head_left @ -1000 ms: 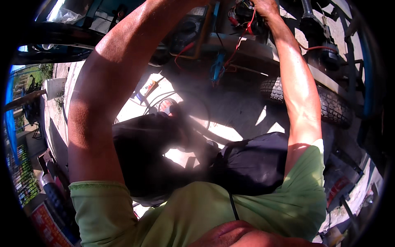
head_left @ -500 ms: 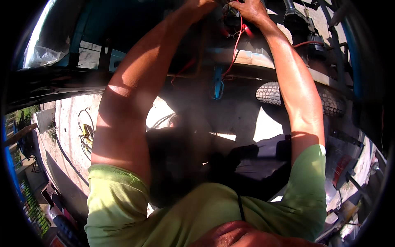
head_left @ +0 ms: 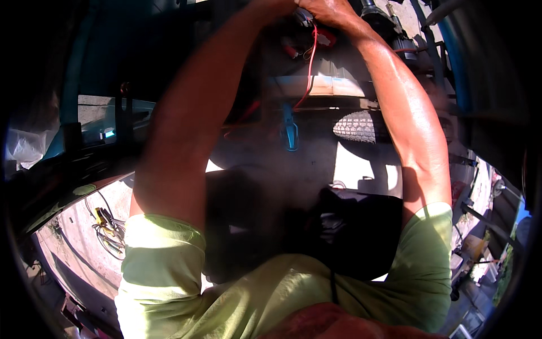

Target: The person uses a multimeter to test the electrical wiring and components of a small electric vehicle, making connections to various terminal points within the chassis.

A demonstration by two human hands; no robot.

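Note:
Both arms reach forward, and my hands meet at the top edge of the view. My right hand (head_left: 328,11) is closed, its fingers curled over a small grey part (head_left: 305,17) whose kind I cannot make out. A thin red wire (head_left: 311,70) runs from beside that part down to a pale, worn bar (head_left: 322,85). My left hand (head_left: 280,5) comes close to the right from the other side; its fingers are cut off by the frame edge. Just below the hands is a red part (head_left: 323,38), with a smaller red piece (head_left: 291,51) to its left.
Below the bar hangs a blue looped bracket (head_left: 290,133). A knobby tyre (head_left: 355,127) lies beyond my right forearm. Dark shafts and cables fill the far right. At left, a yellow tool with cables (head_left: 104,220) lies on the concrete, near a dark curved panel (head_left: 68,186).
The view has shifted, and my hands sit slightly farther left and partly higher out of frame. The grey part now shows more clearly beneath my right fingers.

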